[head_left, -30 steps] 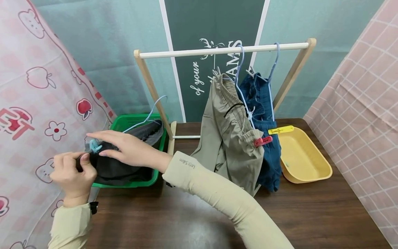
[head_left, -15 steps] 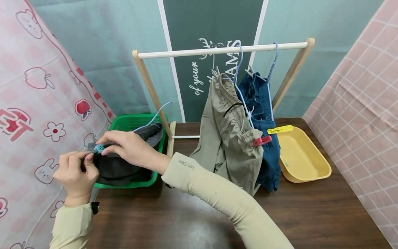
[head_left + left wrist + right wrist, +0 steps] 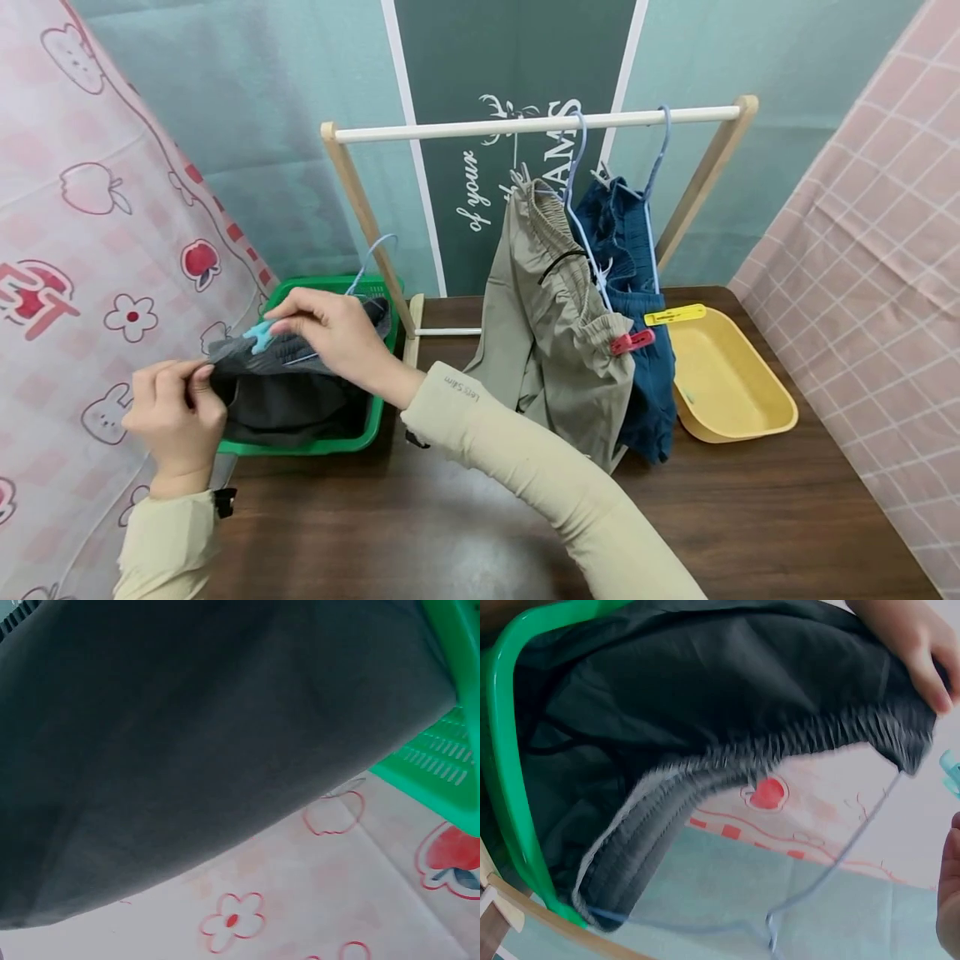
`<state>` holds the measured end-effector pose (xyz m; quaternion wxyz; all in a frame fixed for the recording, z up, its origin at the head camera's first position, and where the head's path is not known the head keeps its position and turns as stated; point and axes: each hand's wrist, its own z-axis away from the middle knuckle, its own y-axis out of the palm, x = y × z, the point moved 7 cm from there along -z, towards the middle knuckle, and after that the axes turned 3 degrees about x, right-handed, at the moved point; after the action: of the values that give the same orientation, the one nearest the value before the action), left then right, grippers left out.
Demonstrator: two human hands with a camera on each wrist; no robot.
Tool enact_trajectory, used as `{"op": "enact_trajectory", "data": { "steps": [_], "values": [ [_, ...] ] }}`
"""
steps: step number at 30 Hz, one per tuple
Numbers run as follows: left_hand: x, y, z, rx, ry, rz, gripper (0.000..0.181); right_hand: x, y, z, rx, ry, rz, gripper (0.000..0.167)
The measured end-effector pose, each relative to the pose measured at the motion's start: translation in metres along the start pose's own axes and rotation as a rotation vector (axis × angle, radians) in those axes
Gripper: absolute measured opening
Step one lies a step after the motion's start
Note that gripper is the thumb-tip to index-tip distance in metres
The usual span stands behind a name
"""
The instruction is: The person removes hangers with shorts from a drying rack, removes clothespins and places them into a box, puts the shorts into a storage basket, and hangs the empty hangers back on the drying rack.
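Observation:
My left hand [image 3: 176, 417] pinches one end of the elastic waistband of a dark grey garment [image 3: 285, 404], which lies partly in the green basket [image 3: 371, 429]. A blue hanger [image 3: 367, 257] runs into the waistband. Between its thumb and fingers, my right hand [image 3: 341, 337] holds a light blue clip [image 3: 259, 335]. The right wrist view shows this clip [image 3: 951, 774] apart from the waistband [image 3: 810, 739], with the left hand [image 3: 911, 645] at the waistband's corner. Dark cloth [image 3: 202, 742] fills most of the left wrist view, and the left fingers are hidden there.
A rack with a white rail [image 3: 480, 127] stands behind. Beige trousers [image 3: 555, 333] with a red clip [image 3: 632, 341] and blue trousers [image 3: 652, 367] with a yellow clip [image 3: 675, 314] hang from it. A yellow tray [image 3: 738, 429] is at the right.
My right hand has moved right and slightly up from the left hand, now pinching the clip. More of the waistband shows between the hands. The hanger hook has shifted a little.

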<state>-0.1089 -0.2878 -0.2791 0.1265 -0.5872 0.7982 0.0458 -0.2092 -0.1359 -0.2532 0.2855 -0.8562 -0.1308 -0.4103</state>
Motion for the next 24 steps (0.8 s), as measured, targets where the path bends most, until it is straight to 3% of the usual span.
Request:
{"op": "enact_trajectory", "data": {
  "steps": [6, 11, 20, 24],
  "values": [
    [0.022, -0.007, 0.004, 0.006, -0.114, -0.029, 0.050, -0.012, -0.023, 0.002, -0.116, 0.121, -0.075, 0.023],
    [0.040, -0.010, 0.009, -0.002, -0.210, -0.010, 0.050, -0.019, -0.042, 0.002, -0.208, 0.174, -0.138, 0.034],
    [0.057, -0.016, 0.013, -0.019, -0.308, 0.024, 0.056, -0.018, -0.089, 0.005, -0.416, 0.155, -0.355, 0.037],
    [0.059, -0.017, 0.014, 0.001, -0.317, 0.004, 0.055, -0.014, -0.116, 0.010, -0.573, 0.157, -0.414, 0.037]
  ]
}}
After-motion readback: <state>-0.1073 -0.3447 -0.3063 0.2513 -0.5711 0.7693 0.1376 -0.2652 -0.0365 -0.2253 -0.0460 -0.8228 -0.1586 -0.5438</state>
